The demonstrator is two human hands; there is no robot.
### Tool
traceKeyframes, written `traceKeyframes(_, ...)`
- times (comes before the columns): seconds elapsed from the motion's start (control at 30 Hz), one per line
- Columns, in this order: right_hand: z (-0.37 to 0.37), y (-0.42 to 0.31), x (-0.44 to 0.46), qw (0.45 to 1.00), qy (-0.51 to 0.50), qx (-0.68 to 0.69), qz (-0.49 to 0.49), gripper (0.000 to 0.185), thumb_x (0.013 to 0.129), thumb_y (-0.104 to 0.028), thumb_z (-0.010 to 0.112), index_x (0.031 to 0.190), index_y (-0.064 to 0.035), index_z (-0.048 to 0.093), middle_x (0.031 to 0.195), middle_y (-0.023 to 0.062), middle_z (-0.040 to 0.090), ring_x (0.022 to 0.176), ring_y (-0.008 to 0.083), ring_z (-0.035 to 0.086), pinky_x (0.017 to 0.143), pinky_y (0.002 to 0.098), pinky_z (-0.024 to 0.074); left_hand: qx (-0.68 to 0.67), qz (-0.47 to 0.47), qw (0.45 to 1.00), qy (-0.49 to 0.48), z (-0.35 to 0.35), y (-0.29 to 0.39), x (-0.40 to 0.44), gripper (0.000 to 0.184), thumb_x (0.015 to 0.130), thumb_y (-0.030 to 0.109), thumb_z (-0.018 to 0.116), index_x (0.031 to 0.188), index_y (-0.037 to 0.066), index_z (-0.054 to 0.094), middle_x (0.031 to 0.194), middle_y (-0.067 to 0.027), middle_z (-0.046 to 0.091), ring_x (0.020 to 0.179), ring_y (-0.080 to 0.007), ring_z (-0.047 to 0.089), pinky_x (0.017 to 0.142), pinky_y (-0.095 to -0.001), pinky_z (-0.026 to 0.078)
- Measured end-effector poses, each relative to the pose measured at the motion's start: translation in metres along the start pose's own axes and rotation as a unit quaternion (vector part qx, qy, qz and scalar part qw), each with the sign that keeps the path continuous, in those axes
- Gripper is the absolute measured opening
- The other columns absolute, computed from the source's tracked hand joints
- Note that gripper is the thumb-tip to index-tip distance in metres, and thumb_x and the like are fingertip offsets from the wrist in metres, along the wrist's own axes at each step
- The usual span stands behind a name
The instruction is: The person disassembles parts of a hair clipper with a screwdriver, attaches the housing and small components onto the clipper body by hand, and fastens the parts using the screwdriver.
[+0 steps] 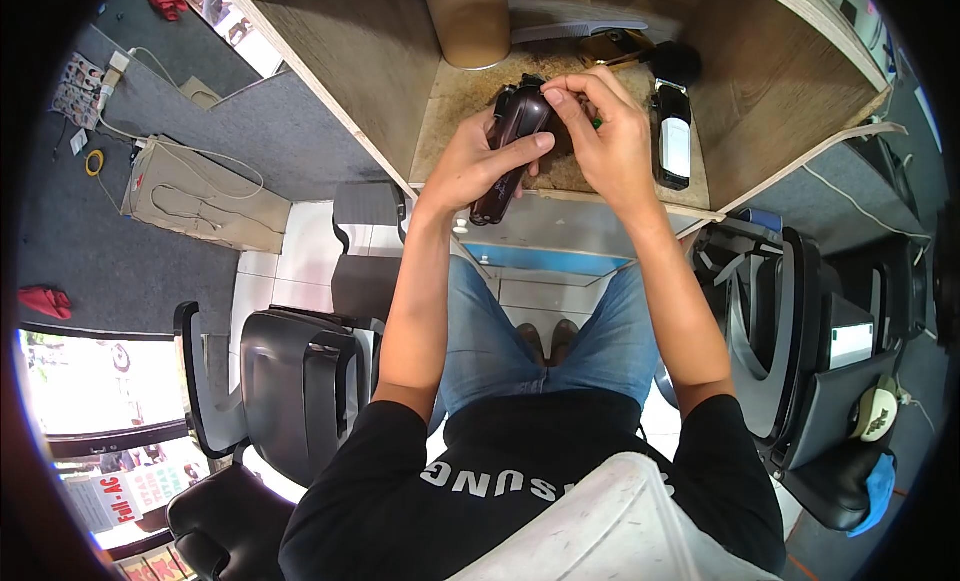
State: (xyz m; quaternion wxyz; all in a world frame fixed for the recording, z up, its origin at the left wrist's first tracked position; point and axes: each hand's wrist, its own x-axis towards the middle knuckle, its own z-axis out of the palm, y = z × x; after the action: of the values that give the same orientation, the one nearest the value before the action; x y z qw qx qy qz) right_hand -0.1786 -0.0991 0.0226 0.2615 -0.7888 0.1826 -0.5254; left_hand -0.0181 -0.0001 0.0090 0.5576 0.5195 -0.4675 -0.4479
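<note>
My left hand is wrapped round a dark maroon hair clipper, its thumb across the body. The clipper is tilted, with its black head pointing up and away from me. My right hand is at that head end, thumb and index finger pinched together beside it. Whatever the pinch holds, if anything, is too small to make out. A bit of green shows by the right fingers. Just right of this hand, a black and white hair clipper lies on the worn shelf.
Wooden side walls enclose the shelf. At its back are a brown cylinder, a gold and black item and a dark brush-like thing. Black chairs stand left and right. A cardboard box with cables is at left.
</note>
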Motion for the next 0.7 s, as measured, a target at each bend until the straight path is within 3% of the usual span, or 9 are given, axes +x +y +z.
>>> traceKeyframes(0.27,-0.004,-0.010,0.005,0.995,-0.013,-0.079,-0.059,0.009,0.095,-0.005,0.076,0.099,0.0023,0.074,0.090,0.0135,0.069,0.078,0.0308,0.071,0.069,0.0402,0.0557,0.018,-0.003,1.000,-0.002,0.002,0.002,-0.001,0.042,0.092,0.033,0.086,0.110,0.001,0.065,0.078,-0.0057,0.068,0.061,-0.0126,0.064,0.052,-0.0286,0.052)
traceKeyframes(0.47,-0.010,-0.022,0.010,0.997,-0.042,-0.057,0.039,0.010,0.095,-0.007,0.076,0.098,0.0021,0.071,0.089,0.0171,0.068,0.076,0.0326,0.071,0.070,0.0421,0.0569,0.023,0.000,1.000,-0.002,0.002,0.003,-0.001,0.042,0.093,0.033,0.085,0.111,0.001,0.065,0.079,-0.0057,0.068,0.066,-0.0127,0.065,0.053,-0.0290,0.054)
traceKeyframes(0.67,-0.005,-0.016,0.012,0.990,-0.049,-0.128,-0.022,0.018,0.098,-0.015,0.074,0.094,0.0017,0.067,0.089,0.0186,0.071,0.074,0.0329,0.071,0.069,0.0443,0.0559,0.026,0.006,1.000,-0.001,0.004,0.003,-0.001,0.041,0.093,0.033,0.085,0.110,0.001,0.065,0.080,-0.0060,0.068,0.066,-0.0128,0.065,0.053,-0.0290,0.054)
traceKeyframes(0.7,-0.007,-0.017,0.015,0.991,-0.077,-0.104,0.036,0.020,0.098,-0.017,0.075,0.095,0.0012,0.067,0.086,0.0171,0.070,0.072,0.0307,0.070,0.067,0.0431,0.0552,0.026,0.007,1.000,-0.003,0.003,0.002,-0.001,0.041,0.094,0.033,0.085,0.110,0.001,0.065,0.079,-0.0060,0.068,0.065,-0.0129,0.065,0.053,-0.0291,0.054)
